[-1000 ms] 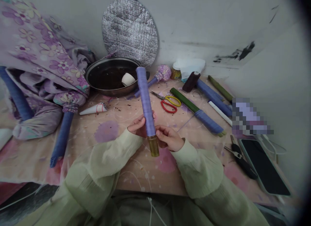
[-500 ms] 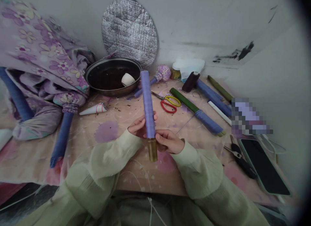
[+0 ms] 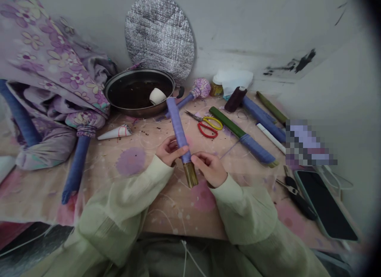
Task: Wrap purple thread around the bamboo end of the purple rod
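Head view: purple-wrapped rod slanting toward pan, brass end nearest; left hand, right hand: grip clenched on rod.

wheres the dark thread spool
In the head view it's at the back of the table, right of centre: the dark thread spool stands between a small jar and a blue-wrapped rod.

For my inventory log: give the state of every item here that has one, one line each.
Purple-wrapped tube with brass end: tilted, held above the table.
Left hand: thumb and fingers on the tube.
Right hand: curled, fingertips at the tube's lower end.
Round steel pan: holds dark contents.
White cup: tipped on its side in the pan.
Red-and-yellow-handled scissors: blades shut, lying flat.
Dark maroon thread cone: upright.
Black smartphone: screen dark.
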The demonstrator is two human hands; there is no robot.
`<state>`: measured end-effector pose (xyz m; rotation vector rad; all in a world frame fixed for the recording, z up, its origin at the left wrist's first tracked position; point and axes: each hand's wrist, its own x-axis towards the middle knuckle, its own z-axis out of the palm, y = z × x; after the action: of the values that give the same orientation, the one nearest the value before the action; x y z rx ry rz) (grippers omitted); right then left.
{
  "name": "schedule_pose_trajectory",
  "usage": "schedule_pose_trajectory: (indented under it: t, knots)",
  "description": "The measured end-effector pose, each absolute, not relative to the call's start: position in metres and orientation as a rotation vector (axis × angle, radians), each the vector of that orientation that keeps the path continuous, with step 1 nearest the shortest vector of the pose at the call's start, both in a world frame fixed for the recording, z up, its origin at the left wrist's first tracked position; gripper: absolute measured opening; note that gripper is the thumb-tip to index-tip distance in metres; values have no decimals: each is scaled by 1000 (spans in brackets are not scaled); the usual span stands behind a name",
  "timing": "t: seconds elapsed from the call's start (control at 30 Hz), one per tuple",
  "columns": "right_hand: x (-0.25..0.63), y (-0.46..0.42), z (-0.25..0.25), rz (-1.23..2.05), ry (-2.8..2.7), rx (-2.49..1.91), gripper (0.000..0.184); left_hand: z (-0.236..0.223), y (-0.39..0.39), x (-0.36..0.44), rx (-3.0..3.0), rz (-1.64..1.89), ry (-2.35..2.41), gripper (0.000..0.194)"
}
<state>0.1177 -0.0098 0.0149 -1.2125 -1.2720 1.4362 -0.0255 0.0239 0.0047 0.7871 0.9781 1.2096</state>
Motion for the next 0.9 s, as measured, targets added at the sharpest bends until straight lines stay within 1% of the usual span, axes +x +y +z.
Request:
schedule_pose_trajectory:
  t: [0.2,0.33,0.43,0.67,0.9]
  knots:
    - [124,-9,23,1418,-1268,-1235,16,9,24,-29,790,1211,967,65]
    - [124,-8,25,1444,-1246,-1229,10,14,24,-29,796,1194,1003,63]
    - [124,-7,26,1481,-1195,-1239,11,16,24,-29,790,1204,1019,64]
    - [124,-6,23,1575,-1085,-1225,20,18,24,-28,758,1232,963,64]
    - [124,-7,15,1614,-1082,-1148,26,20,25,-32,668,1157,916,52]
